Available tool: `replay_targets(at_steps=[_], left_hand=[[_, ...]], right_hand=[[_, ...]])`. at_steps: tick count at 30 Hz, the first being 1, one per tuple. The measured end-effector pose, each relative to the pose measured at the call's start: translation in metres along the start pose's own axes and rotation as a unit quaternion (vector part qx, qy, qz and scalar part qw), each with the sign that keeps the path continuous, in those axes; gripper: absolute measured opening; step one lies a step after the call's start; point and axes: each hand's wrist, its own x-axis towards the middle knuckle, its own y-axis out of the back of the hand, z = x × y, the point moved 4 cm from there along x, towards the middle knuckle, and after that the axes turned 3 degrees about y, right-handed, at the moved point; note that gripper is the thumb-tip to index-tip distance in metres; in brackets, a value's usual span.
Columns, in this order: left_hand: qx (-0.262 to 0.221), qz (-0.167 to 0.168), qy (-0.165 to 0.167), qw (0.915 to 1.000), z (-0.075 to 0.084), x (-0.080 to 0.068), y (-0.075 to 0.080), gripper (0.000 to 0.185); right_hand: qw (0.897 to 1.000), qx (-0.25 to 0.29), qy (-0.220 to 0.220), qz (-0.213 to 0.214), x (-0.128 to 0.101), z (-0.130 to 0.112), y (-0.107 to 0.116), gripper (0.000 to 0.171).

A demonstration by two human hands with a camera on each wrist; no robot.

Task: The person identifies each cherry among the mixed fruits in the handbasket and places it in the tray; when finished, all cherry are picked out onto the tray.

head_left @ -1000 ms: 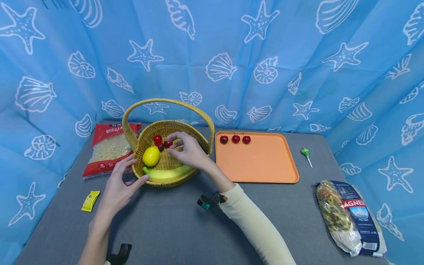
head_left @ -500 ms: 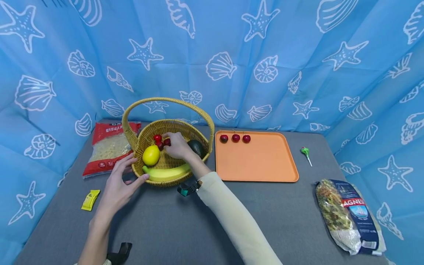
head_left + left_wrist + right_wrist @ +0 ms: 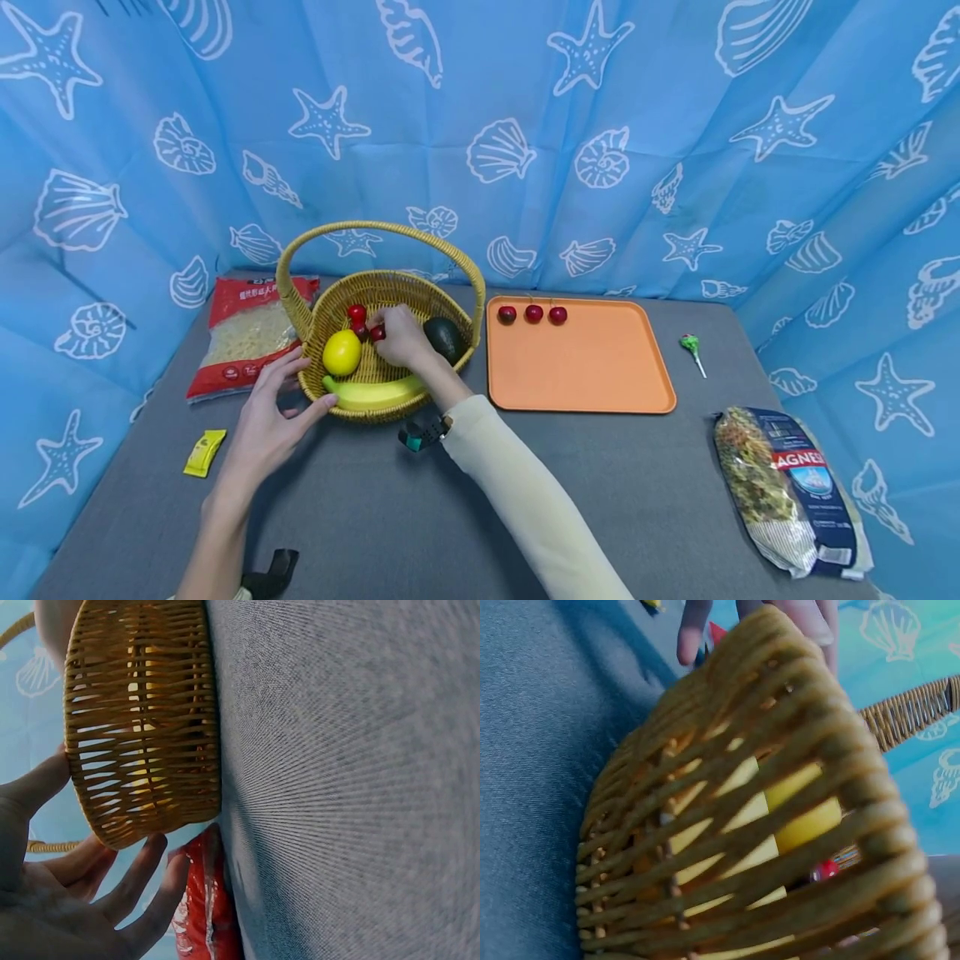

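Note:
A yellow wicker basket with a tall arched handle stands at the left of the table. My left hand holds its left end, thumb on the near rim and fingers round the side; in the left wrist view this hand lies at the basket's end. My right hand reaches into the basket and pinches a dark red cherry. Close by lie a bright red cherry and a darker cherry. A lemon, a banana and an avocado share the basket.
An orange tray with three cherries along its back edge stands right of the basket. Around lie a red pasta bag, a yellow wrapped packet, a lollipop and a dark blue AGNESI bag.
My right hand has shifted left and deeper into the basket, uncovering the avocado. The cherry at its fingertips sits slightly lower. My left hand has stayed on the basket.

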Motion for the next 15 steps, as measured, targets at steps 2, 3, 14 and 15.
replay_targets(at_steps=[2,3,14,15], left_hand=[[0.000,0.000,-0.001,1.0000,0.000,0.000,0.000,0.073],[0.000,-0.001,-0.001,1.0000,0.000,0.000,0.001,0.073],[-0.005,-0.009,0.007,0.9999,-0.002,0.001,0.001,0.074],[-0.006,-0.010,0.007,0.9999,-0.002,0.001,0.001,0.075]], right_hand=[[1.000,-0.007,0.001,0.013,-0.004,-0.002,0.001,0.029],[1.000,-0.004,0.005,0.020,-0.006,-0.004,0.002,0.028],[0.984,0.126,0.111,0.067,-0.072,-0.012,0.037,0.028],[0.982,0.137,0.117,0.065,-0.080,-0.012,0.041,0.028]])
